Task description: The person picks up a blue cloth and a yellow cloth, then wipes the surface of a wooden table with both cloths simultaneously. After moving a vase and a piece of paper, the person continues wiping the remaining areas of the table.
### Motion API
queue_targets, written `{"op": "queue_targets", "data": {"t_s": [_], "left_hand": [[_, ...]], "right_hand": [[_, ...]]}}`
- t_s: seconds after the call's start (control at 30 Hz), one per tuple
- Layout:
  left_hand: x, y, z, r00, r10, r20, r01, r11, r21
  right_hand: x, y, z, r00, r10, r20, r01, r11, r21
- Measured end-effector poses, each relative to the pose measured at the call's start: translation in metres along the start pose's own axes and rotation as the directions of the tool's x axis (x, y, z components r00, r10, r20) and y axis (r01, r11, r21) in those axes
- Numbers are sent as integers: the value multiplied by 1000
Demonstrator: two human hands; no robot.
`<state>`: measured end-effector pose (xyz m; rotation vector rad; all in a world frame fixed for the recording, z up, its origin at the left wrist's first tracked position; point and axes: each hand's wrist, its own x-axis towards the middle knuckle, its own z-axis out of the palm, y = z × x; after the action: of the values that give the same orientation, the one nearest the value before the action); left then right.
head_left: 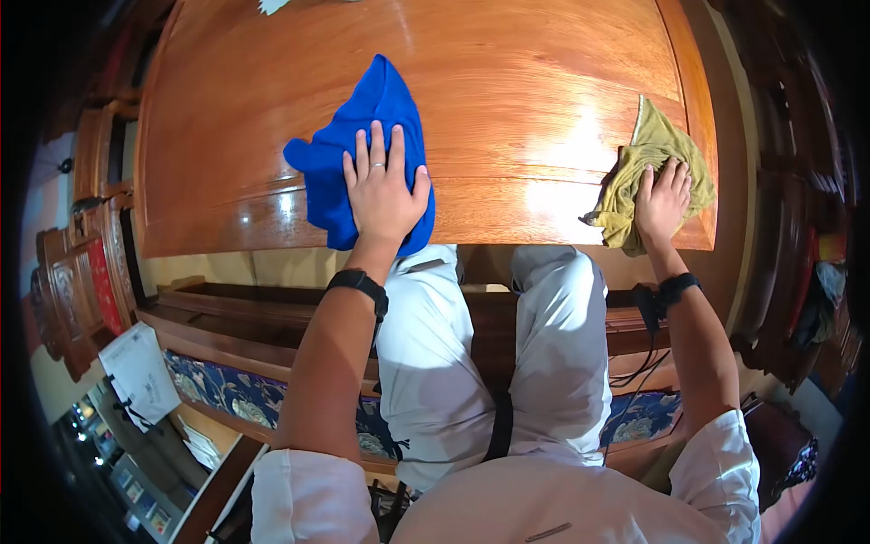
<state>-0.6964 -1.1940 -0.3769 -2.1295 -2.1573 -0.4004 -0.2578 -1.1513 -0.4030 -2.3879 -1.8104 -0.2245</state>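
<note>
My left hand (383,190) lies flat with spread fingers on a bright blue cloth (331,177), near the front edge of a glossy wooden tabletop (507,109). A ring shows on one of its fingers. At the table's right front corner, my right hand (663,201) presses down on a crumpled olive-yellow cloth (657,136). Its fingers are stretched out over the fabric, and folds bunch around them. The undersides of both cloths are hidden. Each wrist wears a black band.
Below the tabletop are my knees, in light trousers (435,326), over a wooden bench with blue floral cushions (222,390). A white bag (140,376) stands at the lower left. Carved wooden chairs (77,299) flank the left side. Something white (272,4) sits at the table's far edge.
</note>
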Motion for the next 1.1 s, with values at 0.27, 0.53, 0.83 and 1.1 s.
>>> {"op": "queue_targets", "data": {"t_s": [0.27,0.53,0.83,1.1], "left_hand": [[1,0,-3,999,-31,10,32,998,-52],[2,0,-5,999,-28,16,29,996,-81],[1,-2,-1,1000,-25,13,26,997,-73],[3,1,-2,1000,-12,1,12,998,-60]], "right_hand": [[1,-3,1,1000,24,4,-24,999,22],[-19,-32,0,999,34,-31,-34,999,-16],[-21,-36,-6,1000,13,1,-13,998,65],[-10,-47,-3,995,-104,9,104,995,6]]}}
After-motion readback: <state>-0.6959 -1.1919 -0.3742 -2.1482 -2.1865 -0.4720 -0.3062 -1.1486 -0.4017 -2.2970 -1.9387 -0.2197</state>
